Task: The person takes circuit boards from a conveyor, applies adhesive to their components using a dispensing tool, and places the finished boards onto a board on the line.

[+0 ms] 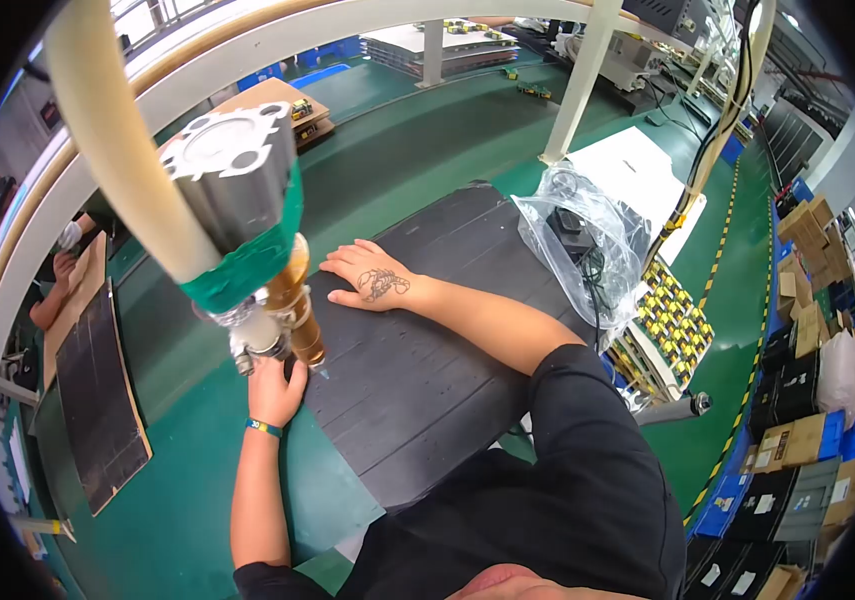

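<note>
My right hand (372, 277), with a dark line tattoo on its back, lies palm down near the left edge of a black board (427, 380), its fingers stretched out and holding nothing. My left hand (275, 388) is beside the board's left edge, under a hanging tool (292, 310) with brass-coloured and silver parts. That tool hides its fingers; the thumb and back of the hand show. Above the tool is a silver metal cylinder (232, 165) wrapped in green tape (252, 255).
A clear plastic bag (587, 235) with a black cabled item lies on the board's far right. Yellow-and-black parts (672, 320) stand in a tray at right. Another person's hand (64, 268) is at far left near a dark panel (102, 390). White frame posts (582, 85) rise behind.
</note>
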The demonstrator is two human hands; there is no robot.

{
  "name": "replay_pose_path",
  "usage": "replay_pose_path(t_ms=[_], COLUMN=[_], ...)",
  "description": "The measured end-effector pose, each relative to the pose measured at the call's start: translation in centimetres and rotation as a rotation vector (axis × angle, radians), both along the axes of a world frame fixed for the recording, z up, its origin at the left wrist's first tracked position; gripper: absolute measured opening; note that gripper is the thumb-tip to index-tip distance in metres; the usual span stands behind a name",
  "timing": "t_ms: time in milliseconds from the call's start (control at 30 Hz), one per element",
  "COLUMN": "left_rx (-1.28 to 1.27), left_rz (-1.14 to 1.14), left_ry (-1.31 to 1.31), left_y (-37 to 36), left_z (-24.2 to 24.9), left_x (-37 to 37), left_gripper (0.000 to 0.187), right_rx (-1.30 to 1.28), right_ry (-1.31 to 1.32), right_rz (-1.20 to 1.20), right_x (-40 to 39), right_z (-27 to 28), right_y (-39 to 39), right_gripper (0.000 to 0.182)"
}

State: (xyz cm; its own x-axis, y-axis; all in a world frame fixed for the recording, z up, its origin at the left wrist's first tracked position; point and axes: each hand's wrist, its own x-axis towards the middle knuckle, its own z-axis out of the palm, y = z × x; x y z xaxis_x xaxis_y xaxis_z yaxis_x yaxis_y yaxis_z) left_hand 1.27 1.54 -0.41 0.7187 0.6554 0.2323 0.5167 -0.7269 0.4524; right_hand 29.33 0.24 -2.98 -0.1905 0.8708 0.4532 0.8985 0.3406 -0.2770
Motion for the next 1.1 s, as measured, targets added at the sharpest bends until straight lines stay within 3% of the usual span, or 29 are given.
replay_pose_path(t_ms=[367, 767, 1000, 1100], left_rx=[0.069, -0.083, 0.043, -0.031], left_rz=[-0.03, 0.03, -0.025, -0.066], left_ry=[-0.078, -0.053, -0.037, -0.085], left_y=[0.3, 0.2, 1.2, 1.3], left_z=[-0.3, -0.8, -2.2, -2.6], left_x=[0.1, -0.5, -0.9, -1.3], left_gripper=[0.039, 0.035, 0.039, 0.041], right_rx=[-0.062, -0.045, -0.062, -0.076], right_ry=[0.007, 0.0, 0.015, 0.005], right_rz=[0.029, 0.014, 0.021, 0.029], right_x=[0.4, 0.2, 0.4, 0.6], right_z=[0.6, 0.3, 0.5, 0.6], right_y=[-0.3, -0.2, -0.3, -0.1], right_gripper=[0.053, 0.05, 0.052, 0.053])
